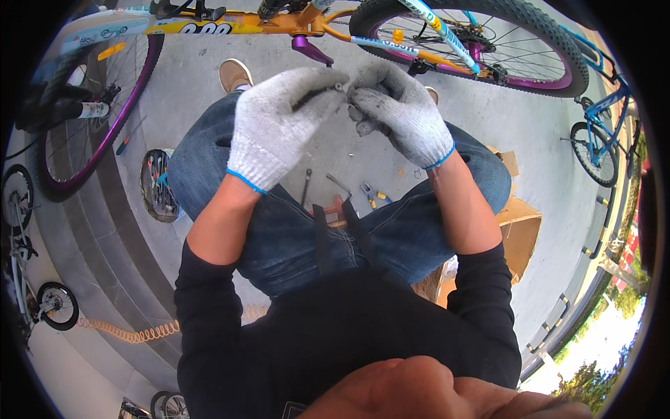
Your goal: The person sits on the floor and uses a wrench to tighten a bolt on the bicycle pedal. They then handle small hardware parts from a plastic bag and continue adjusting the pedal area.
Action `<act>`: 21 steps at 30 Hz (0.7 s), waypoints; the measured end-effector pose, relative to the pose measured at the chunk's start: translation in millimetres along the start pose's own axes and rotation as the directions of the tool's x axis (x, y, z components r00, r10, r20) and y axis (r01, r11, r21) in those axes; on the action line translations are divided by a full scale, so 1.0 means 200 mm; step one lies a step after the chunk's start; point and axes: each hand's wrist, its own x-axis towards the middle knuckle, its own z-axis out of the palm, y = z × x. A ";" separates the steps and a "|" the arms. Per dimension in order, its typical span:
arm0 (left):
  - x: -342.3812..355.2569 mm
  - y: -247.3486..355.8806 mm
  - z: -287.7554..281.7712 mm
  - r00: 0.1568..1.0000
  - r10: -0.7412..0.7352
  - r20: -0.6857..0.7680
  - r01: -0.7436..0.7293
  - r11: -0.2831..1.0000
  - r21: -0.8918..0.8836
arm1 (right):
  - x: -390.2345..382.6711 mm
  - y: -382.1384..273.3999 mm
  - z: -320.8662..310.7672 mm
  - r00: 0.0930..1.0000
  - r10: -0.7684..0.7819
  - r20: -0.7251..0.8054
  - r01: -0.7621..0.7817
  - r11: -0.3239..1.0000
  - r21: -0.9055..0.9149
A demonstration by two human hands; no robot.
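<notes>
Both hands wear white knit gloves with blue cuffs and grey, soiled fingers. My left hand [279, 115] is closed in a pinch on a small round metal piece [339, 87] with a hole in its end. Right beside it, the curled fingers of my right hand [398, 108] are pressed together; whatever they hold is hidden. Just beyond my hands stands an orange and yellow bicycle frame [241, 23] with a purple crank arm [310, 50].
Pliers with yellow handles [375, 194], a ratchet wrench [306, 185] and a hex key [339, 184] lie on the floor between my legs. A tool bucket [159, 185] is on the left, a cardboard box [522, 230] on the right. The bicycle's rear wheel [551, 49] is at far right.
</notes>
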 end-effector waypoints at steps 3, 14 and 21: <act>0.00 -0.02 -0.10 0.974 -0.189 -0.122 0.156 0.959 -0.238 | 0.16 0.23 -0.07 0.998 0.028 0.062 -0.012 0.971 -0.240; -0.13 -0.13 -0.40 0.818 -0.403 -0.410 0.228 0.882 -0.412 | 0.39 1.86 -0.08 0.871 0.484 0.080 -0.060 0.267 -0.962; -0.12 -0.15 -0.43 0.811 -0.497 -0.307 0.347 0.832 -0.432 | 0.80 1.90 0.45 0.972 0.181 0.151 0.084 0.335 -0.938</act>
